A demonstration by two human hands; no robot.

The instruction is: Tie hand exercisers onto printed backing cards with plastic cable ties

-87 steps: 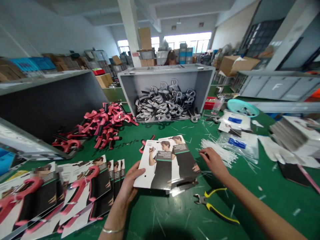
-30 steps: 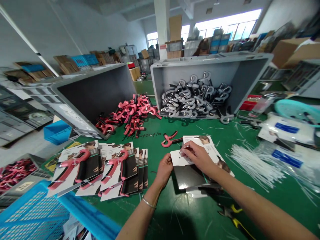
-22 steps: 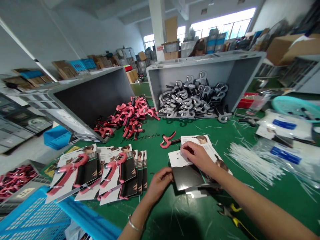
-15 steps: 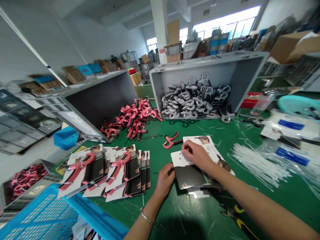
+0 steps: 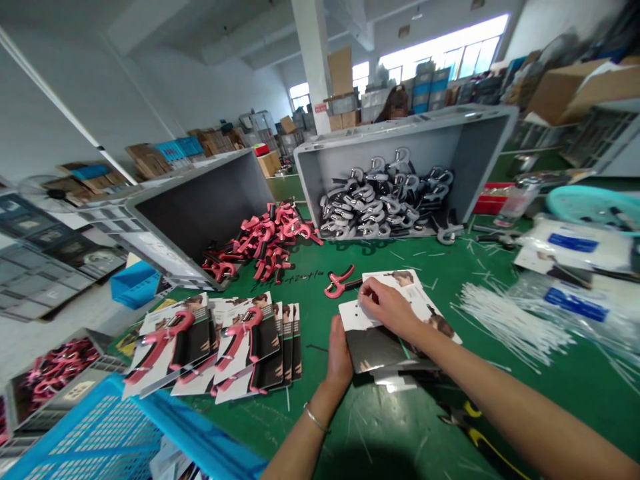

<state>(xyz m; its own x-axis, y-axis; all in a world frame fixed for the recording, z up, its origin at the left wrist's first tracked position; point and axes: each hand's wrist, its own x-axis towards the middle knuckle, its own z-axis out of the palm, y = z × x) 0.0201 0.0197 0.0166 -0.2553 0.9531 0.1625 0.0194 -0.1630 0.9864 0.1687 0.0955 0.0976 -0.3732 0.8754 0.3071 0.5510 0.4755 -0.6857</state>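
A printed packaging card point(image 5: 380, 350) with small holes in its white strip is tilted up on the left side of a card stack. My left hand point(image 5: 341, 353) grips its left edge, the fingers hidden behind it. Over the white strip beside the holes, my right hand point(image 5: 387, 303) is closed in a pinch; whatever is between its fingertips is too small to make out. Just beyond lies a pink and black hand gripper point(image 5: 340, 283), its right handle reaching the stacked cards point(image 5: 423, 297). White cable ties point(image 5: 510, 323) are heaped to the right.
Carded hand grippers point(image 5: 245, 340) overlap at left. Two grey crates point(image 5: 200, 220) stand behind, with pink grippers point(image 5: 273, 233) spilling out and grey grippers point(image 5: 380, 200) piled inside. Yellow-handled cutting pliers point(image 5: 483, 440) lie at front right. A blue basket point(image 5: 200, 427) borders the front left.
My left hand has moved slightly right and up, its fingers slipping behind the card's edge. The right hand keeps its pinch at the holes. The whole view has shifted slightly.
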